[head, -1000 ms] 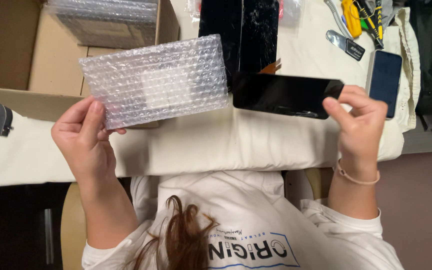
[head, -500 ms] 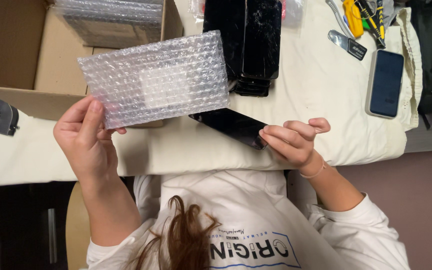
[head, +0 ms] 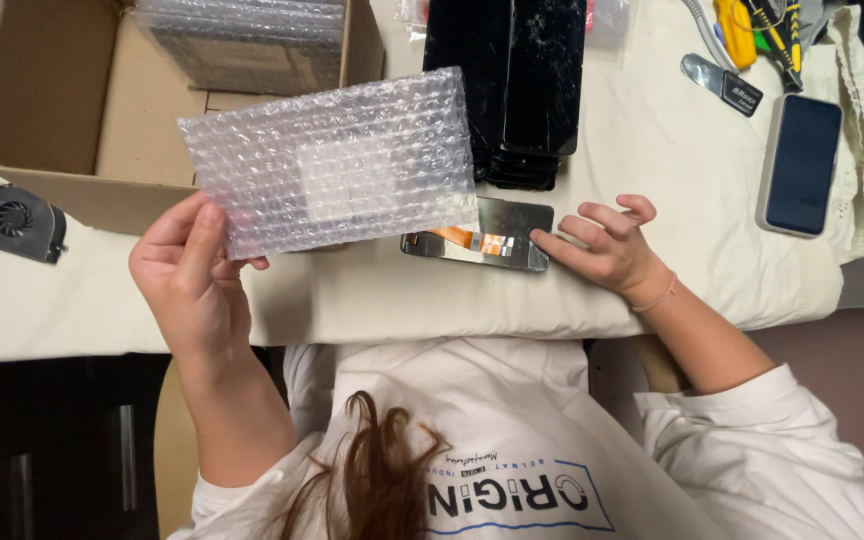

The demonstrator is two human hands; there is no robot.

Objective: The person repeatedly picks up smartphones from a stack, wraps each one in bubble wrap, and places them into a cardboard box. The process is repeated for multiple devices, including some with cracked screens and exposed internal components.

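My left hand [head: 187,285] holds up a clear bubble-wrap pouch [head: 332,160] by its lower left corner, above the cream cloth [head: 652,150] on the table. A phone screen panel [head: 482,237] lies on the cloth with its shiny metal back and orange ribbon cable facing up. The pouch hides its left end. My right hand [head: 607,245] has its fingertips on the panel's right end. Just beyond it stands a stack of black cracked screens [head: 517,90].
An open cardboard box [head: 62,110] at the back left holds more bubble-wrapped packs [head: 242,30]. A small black fan [head: 17,220] lies left of it. A dark phone [head: 800,165], a metal pry tool [head: 722,85] and yellow-handled tools [head: 752,20] sit at the right.
My right hand brought the screen panel down from the right, turned it over, and laid it metal side up on the cloth under the pouch. My left hand has stayed put.
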